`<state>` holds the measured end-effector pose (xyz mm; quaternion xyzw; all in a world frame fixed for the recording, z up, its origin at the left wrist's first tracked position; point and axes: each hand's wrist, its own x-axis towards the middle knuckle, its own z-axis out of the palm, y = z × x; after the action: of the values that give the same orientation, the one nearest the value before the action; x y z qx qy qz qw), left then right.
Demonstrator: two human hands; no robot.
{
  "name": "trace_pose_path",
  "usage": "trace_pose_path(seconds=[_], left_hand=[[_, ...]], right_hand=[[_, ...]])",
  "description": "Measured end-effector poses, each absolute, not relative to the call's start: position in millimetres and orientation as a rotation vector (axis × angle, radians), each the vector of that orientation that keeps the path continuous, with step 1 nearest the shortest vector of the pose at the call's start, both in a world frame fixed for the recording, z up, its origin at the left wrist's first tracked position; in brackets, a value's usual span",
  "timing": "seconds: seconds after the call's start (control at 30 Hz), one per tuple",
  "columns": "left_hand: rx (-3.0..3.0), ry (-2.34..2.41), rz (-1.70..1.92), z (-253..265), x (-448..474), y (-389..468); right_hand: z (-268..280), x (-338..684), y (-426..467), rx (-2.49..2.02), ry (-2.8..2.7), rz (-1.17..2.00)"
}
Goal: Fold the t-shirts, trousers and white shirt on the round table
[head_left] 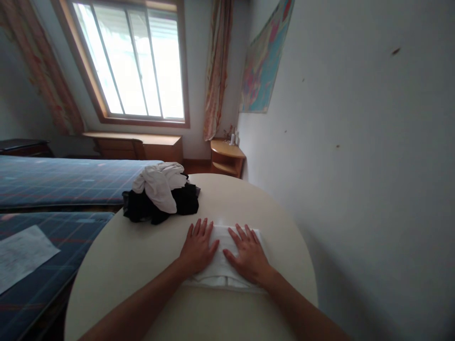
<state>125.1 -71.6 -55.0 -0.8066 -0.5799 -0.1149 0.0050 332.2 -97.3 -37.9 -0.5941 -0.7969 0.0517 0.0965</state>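
A white folded garment lies flat on the round cream table, close to its near side. My left hand rests palm down on the garment's left part, its fingers stretched out and pointing away from me. On the right part lies my right hand, also flat with fingers spread. Neither hand grips the cloth. Creases run across the garment's near edge, where a short slit or fold shows in the middle. The exact kind of garment cannot be made out.
A heap of black clothes with a white cloth on top sits at the table's far left. Plaid-covered beds stand left, one bearing a paper sheet. A wall runs along the right; a corner shelf stands beyond.
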Motion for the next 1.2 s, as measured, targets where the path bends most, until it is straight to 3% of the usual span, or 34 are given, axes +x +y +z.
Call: trace_pose_path(seconds=[0.43, 0.7, 1.2], left_hand=[[-2.532, -1.879, -0.364, -50.9, 128.7, -73.3], [-2.622, -1.899, -0.537, -49.9, 122.8, -69.3], [-2.724, -1.656, -0.869, -58.2, 106.9, -68.9]], right_hand=[[-37.9, 328.0, -104.4, -1.938, -2.185, 0.069], [-22.2, 323.7, -119.0, -1.287, -2.666, 0.286], [-26.3, 322.4, -121.1, -1.337, -2.647, 0.307]])
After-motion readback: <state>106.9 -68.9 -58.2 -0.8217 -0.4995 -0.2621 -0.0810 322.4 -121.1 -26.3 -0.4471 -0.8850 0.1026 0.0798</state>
